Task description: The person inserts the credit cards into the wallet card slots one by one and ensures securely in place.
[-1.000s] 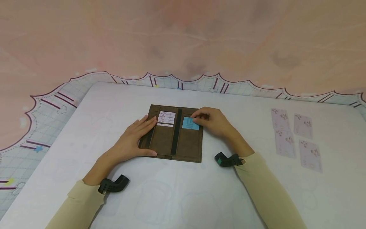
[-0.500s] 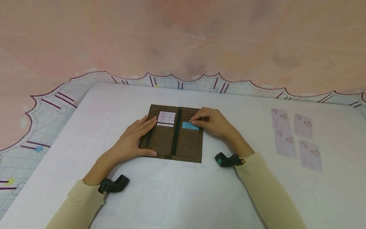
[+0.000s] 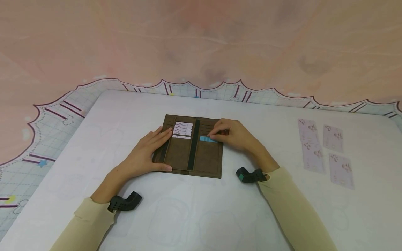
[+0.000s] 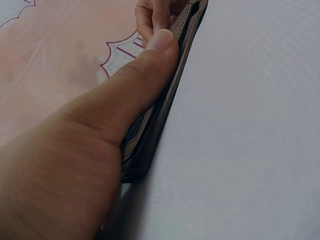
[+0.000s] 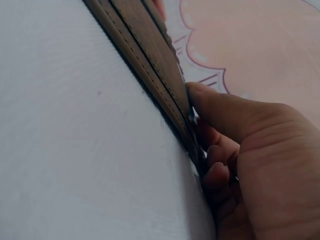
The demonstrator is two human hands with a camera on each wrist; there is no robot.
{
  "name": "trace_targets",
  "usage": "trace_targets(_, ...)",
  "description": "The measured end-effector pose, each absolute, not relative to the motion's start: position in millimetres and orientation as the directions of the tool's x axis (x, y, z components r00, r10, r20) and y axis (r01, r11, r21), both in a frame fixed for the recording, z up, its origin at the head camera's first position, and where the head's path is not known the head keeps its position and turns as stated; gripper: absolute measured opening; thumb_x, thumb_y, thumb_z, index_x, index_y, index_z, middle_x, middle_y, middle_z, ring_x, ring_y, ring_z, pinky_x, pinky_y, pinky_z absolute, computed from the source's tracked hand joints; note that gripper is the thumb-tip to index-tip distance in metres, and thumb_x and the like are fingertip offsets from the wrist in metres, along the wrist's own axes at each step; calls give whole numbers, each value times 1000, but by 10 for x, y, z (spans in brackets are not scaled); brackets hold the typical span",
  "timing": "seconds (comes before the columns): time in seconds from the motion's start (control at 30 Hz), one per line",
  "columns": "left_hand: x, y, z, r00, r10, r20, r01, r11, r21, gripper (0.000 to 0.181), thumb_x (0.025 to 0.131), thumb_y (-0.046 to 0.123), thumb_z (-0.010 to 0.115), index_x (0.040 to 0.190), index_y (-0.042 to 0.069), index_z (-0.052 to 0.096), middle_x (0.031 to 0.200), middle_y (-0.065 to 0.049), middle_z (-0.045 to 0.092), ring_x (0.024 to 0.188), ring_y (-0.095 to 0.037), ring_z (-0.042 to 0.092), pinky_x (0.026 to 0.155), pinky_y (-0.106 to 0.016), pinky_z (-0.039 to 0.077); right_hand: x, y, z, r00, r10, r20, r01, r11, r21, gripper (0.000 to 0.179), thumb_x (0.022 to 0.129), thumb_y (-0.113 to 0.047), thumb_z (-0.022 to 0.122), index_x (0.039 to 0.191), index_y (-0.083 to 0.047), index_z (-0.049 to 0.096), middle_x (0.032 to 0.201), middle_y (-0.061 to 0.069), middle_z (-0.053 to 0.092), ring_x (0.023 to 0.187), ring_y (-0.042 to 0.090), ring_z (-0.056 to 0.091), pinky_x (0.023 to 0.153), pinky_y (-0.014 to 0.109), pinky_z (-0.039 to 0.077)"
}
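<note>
A brown wallet (image 3: 207, 160) lies unfolded on the white table. My left hand (image 3: 144, 153) rests on its left edge with fingers spread, and the thumb lies along the near edge, as the left wrist view also shows. My right hand (image 3: 233, 134) pinches the top of a blue card (image 3: 205, 138) between thumb and index finger. Only a narrow blue strip shows above a slot on the wallet's right half; the lower part is hidden inside. Several pale printed cards (image 3: 183, 129) sit staggered in the left half's slots.
Several pale pink cards (image 3: 340, 170) lie flat on the right of the white table (image 3: 194, 212). A dark band (image 3: 194, 146) runs down beside the wallet's fold. Beyond the table's far edge is a pink patterned cloth (image 3: 201, 42).
The blue card has slid down toward the near side into its slot, from a large visible area to a thin strip. My right fingers have moved down with it; my left hand has stayed put.
</note>
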State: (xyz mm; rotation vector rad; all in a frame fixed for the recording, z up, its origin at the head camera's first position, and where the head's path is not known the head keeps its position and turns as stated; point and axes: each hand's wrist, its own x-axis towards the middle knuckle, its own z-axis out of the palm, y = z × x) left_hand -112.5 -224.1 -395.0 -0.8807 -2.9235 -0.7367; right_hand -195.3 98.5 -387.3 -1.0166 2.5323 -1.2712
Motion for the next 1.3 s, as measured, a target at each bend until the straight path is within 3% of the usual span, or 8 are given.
trace_targets(0.63, -1119, -2242, -3952, -845, 519, 130, 518, 733, 441, 108, 70, 53, 79, 152, 10, 24, 157, -6, 24, 145, -28, 8, 116, -48, 7, -1945, 986, -3901, -732, -649, 207, -544, 374, -751, 6, 84, -21, 76, 87, -17, 78, 92, -5, 61, 83, 13, 54, 71, 29, 44)
trace_targets(1.3, -1134, -2244, -3951, -837, 528, 142, 531, 725, 438, 107, 71, 52, 80, 152, 7, 25, 156, -7, 24, 145, -28, 9, 116, -47, 7, -1933, 998, -3867, -785, -607, 121, -457, 436, -775, 16, 87, -29, 72, 80, -15, 77, 93, -5, 61, 88, 14, 52, 74, 29, 43)
